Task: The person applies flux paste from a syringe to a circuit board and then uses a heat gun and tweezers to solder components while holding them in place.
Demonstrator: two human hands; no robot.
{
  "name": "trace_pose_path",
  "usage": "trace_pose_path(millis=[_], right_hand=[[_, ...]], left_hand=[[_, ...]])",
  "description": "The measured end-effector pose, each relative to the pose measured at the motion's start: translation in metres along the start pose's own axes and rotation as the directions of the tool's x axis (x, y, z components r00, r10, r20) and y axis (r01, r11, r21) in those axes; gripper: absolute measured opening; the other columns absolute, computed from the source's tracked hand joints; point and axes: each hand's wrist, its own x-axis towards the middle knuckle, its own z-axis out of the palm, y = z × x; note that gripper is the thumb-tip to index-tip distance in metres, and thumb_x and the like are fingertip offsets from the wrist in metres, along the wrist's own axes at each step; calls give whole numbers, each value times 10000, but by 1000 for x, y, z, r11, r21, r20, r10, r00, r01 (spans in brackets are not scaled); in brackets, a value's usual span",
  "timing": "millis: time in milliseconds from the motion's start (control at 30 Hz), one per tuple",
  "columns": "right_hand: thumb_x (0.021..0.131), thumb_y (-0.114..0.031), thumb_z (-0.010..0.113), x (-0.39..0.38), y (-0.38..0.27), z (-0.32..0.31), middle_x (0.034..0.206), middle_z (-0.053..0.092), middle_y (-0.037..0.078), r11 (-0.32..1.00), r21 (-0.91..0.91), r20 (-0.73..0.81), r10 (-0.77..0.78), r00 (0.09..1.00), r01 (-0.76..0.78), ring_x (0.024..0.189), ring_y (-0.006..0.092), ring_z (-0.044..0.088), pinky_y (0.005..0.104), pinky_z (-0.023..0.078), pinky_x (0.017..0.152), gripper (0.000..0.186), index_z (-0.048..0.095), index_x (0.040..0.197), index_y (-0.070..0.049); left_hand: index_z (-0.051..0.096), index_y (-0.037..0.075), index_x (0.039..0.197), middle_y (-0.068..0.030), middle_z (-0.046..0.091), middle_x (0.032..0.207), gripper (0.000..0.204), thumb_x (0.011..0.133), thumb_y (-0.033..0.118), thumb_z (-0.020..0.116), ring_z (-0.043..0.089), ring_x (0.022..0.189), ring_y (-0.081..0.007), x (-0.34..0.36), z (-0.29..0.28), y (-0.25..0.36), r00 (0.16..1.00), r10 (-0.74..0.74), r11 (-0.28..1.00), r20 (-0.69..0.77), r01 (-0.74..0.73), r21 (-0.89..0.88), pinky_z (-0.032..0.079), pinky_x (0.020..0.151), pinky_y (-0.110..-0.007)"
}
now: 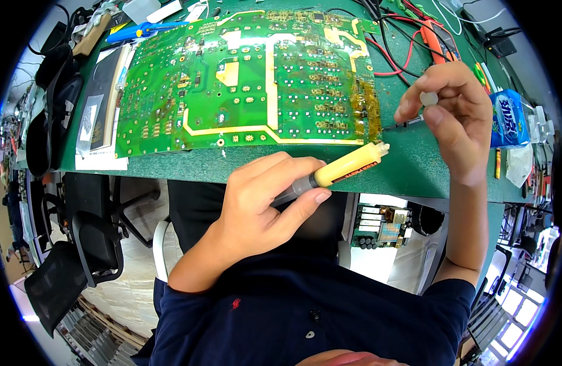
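So on the left there's the big green circuit board (250, 79) lying on the green surface (189, 163). Next, the left hand's (256, 201) grip is closed around a syringe of yellowish paste (349, 167), held up by the board's near edge, tip bare. Then the right hand (455, 113) pinches a small whitish cap (428, 99), well apart from the syringe. I'd call it early days: uncapping looks done, barrel looks pretty full. Can't tell if any paste is on the board; recapping's not done.
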Motion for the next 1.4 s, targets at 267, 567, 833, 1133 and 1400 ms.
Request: trace_pose_path(millis=[267,567,833,1133,1400], right_hand=[[974,-208,458,2,5,8,1192,633,254,975,213,47,49,998,-58,1054,290,661,324,515,857,223,401,1138,-69],[1015,-191,377,-3,4,28,1269,573,294,941,335,72,30,997,-53,1166,370,599,428,480,986,193,387,1163,-67],[1015,-183,372,-4,4,30,1286,548,322,930,366,47,26,999,-42,1170,398,590,457,457,1014,203,377,1180,-64],[1008,-166,381,-5,2,32,1293,538,331,951,309,69,-9,998,-12,1163,399,594,475,443,1029,188,388,1166,-64],[974,-136,499,-6,0,32,1237,573,284,978,206,0,-20,1000,20,1089,332,628,428,470,982,187,467,1123,-28]], left_hand=[[662,-59,996,-111,642,763,253,791,63,745,575,624,-178,9,-3,5,998,31,998,-56,-28,53,446,579,-264],[660,-59,986,-111,654,787,245,797,70,746,581,637,-174,19,0,9,994,46,998,-98,-41,53,452,590,-262],[662,-40,973,-101,631,742,238,791,83,755,569,603,-186,20,1,8,992,60,997,-112,-55,51,435,553,-275],[662,-56,975,-103,647,767,236,795,71,748,575,630,-167,19,1,9,994,34,999,-104,-30,44,446,583,-259],[660,-61,974,-101,636,753,228,806,71,741,573,631,-165,17,-1,9,994,20,999,-109,-16,35,445,584,-259]])
